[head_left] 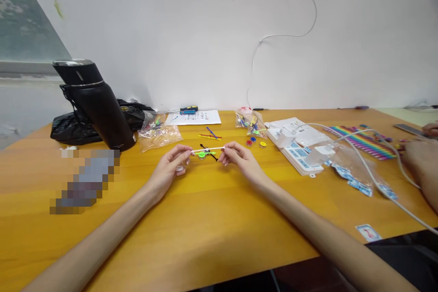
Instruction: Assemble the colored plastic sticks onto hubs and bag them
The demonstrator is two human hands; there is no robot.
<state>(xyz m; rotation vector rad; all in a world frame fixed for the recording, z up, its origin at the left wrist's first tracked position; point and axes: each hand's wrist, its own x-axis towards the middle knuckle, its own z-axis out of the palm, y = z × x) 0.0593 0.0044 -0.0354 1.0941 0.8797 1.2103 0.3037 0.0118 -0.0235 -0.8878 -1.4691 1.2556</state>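
My left hand (171, 166) and my right hand (241, 159) each pinch one end of a thin white strip (208, 149), stretched level just above the table. Its tips are hidden by my fingers. A small white round disc (179, 168) also shows against the lower fingers of my left hand. Behind and below the strip lie a green plastic arrow (207, 154) with a round middle and a black arrow (214, 158). Farther back, a blue arrow (212, 132) crosses a yellow and red pair (209, 136). Red, blue and yellow round caps (263, 144) lie beyond my right hand.
A black bottle (99, 105) stands at left by a black plastic bag (73, 128). Clear bags (160, 137) and a screwdriver (189, 110) lie at the back. On the right are a power strip (301, 159), white cables and another person's hand (422, 159).
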